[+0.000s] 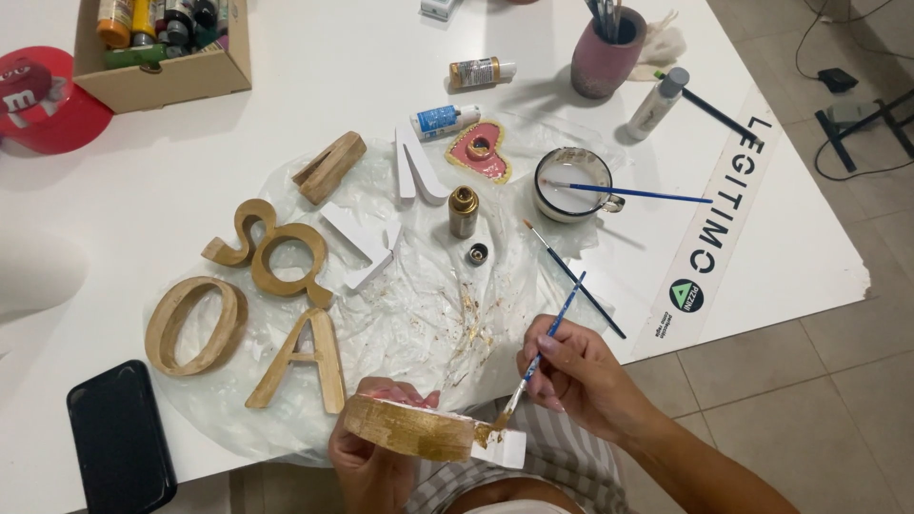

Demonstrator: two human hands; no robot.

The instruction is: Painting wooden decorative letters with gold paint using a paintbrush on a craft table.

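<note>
Head view, looking down: the left hand point(373, 457) has its grip closed around a curved wooden letter, gold on its outer edge and white at one end point(424, 430), held off the near edge of the white worktop point(314, 57), above the lap and tilted so the unpainted end faces the brush. The right hand point(571, 373) pinches a thin blue-handled paintbrush point(541, 357) like a pen, its gold-loaded tip touching the white end of the letter.

Farther in, a crinkled clear plastic sheet point(419, 314) covers the worktop, probably to catch drips; gold smears mark it near the hands. On and around it lie finished gold wooden letters point(276, 257) to the left, white unpainted pieces point(367, 243), and a small open gold paint bottle point(464, 210) with its cap beside it, within easy reach. A white enamel mug point(572, 183) to the right holds another brush. A black phone point(119, 438) lies at the near left.
</note>
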